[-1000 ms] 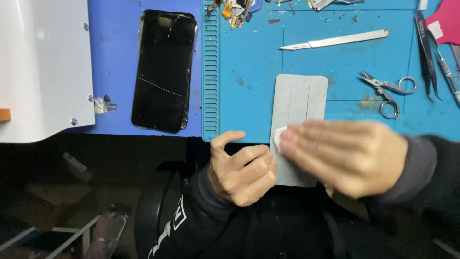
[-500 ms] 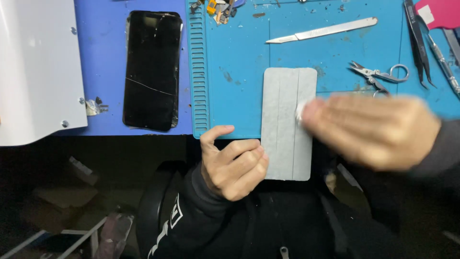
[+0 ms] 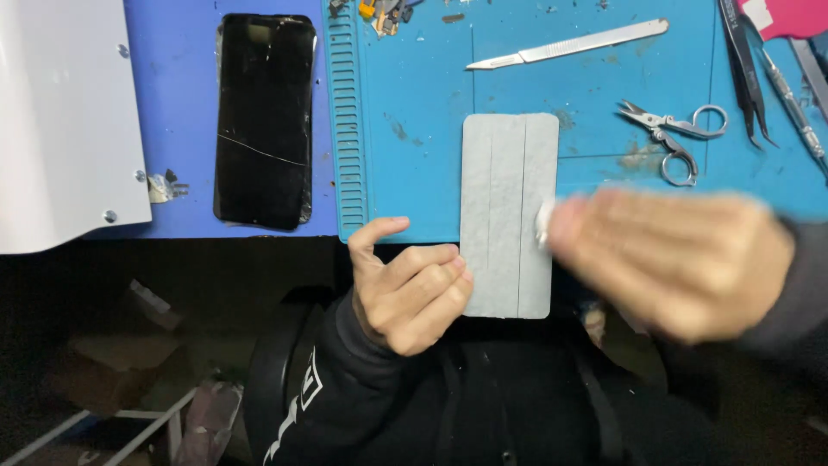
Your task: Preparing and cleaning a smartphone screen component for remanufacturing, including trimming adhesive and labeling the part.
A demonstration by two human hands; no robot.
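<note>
The person's left hand (image 3: 412,293) is loosely curled, and its fingers press against the left edge of a flat grey rectangular panel (image 3: 507,216) with two faint lengthwise lines. The panel lies half on the teal silicone work mat (image 3: 414,129) and half beyond the near edge of the table. The right hand (image 3: 673,259) is blurred by motion; it pinches a small white wad, probably a cloth or cotton piece (image 3: 543,223), which touches the panel's right edge near the middle.

To wipe well, the left hand should hold the panel firmly so that it cannot slide or tip off the edge. It seems wise that the strokes are even, along the length, with light pressure. The cracked black phone screen (image 3: 263,121), the steel scalpel (image 3: 565,45) and the small silver scissors (image 3: 673,142) lie well apart and do not disturb.
</note>
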